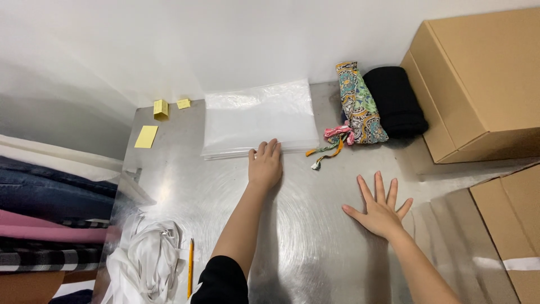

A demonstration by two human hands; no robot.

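While left hand [265,167] reached forward, fingertips touched near edge of flat stack of clear glossy plastic bags [260,117] on brushed steel table [315,236]; fingers loosely extended, gripping nothing. Right hand [381,209] lay flat, fingers splayed wide, palm down on bare steel, well apart from stack. Folded paisley-patterned cloth [360,102] and rolled black knit fabric [396,101] sat just right of stack.

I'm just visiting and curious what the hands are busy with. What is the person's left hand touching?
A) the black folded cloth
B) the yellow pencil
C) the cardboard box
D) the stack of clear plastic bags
D: the left hand has its fingertips on the near edge of the stack of clear plastic bags, while the right hand lies flat and spread on the metal table.
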